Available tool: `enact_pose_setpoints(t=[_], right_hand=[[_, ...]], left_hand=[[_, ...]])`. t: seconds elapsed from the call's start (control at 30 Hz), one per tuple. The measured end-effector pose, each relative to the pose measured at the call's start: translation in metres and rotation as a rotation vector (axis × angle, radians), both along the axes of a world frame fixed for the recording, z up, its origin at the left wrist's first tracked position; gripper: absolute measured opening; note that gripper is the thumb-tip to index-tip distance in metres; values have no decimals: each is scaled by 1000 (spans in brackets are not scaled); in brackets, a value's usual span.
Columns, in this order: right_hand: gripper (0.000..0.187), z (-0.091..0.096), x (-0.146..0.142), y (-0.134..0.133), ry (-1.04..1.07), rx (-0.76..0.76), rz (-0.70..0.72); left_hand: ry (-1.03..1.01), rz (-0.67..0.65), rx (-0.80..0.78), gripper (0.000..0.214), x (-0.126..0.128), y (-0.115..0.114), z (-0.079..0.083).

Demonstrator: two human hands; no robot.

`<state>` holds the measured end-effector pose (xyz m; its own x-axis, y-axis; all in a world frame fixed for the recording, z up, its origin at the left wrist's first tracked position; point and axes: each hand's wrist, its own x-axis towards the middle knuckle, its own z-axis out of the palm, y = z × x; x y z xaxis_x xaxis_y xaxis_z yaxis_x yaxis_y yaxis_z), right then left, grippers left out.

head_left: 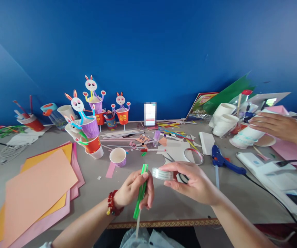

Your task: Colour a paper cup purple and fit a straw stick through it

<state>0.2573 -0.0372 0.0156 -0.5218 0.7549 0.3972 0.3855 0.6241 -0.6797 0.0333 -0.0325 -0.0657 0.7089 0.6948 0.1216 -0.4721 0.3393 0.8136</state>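
My left hand [129, 189] is closed around a bundle of bright green strips [137, 210], held upright near the table's front edge. A thin pale stick [138, 225] sticks out below the bundle. Between the thumb and fingers of my right hand [196, 184] is a roll of clear tape [162, 174], its side turned towards the green strips. The tape comes close to my left fingers; whether a piece joins it to the strips I cannot tell. Black scissors handles [183, 178] show partly behind my right hand. A purple paper cup [118, 157] stands just beyond my left hand.
Colored paper sheets [40, 189] lie at the left, with rabbit-decorated cups [89, 127] behind. Scraps, strips and a red marker [153, 150] cover the middle. Right are a blue glue gun [226, 162], its cord, and a white power strip [275, 186]. Another person's hand [280, 125] touches a white cup [246, 136].
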Motion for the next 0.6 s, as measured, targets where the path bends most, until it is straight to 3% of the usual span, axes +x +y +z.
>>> enact_pose_setpoints(t=[0.23,0.6], right_hand=[[22,-4,-2,2,32,1,12],[23,-12,0,0,50,-42,-26]], left_hand=[[-128,-89,-48,36,-1,1,1],[-170,-88,-59,33,1,-2,3]])
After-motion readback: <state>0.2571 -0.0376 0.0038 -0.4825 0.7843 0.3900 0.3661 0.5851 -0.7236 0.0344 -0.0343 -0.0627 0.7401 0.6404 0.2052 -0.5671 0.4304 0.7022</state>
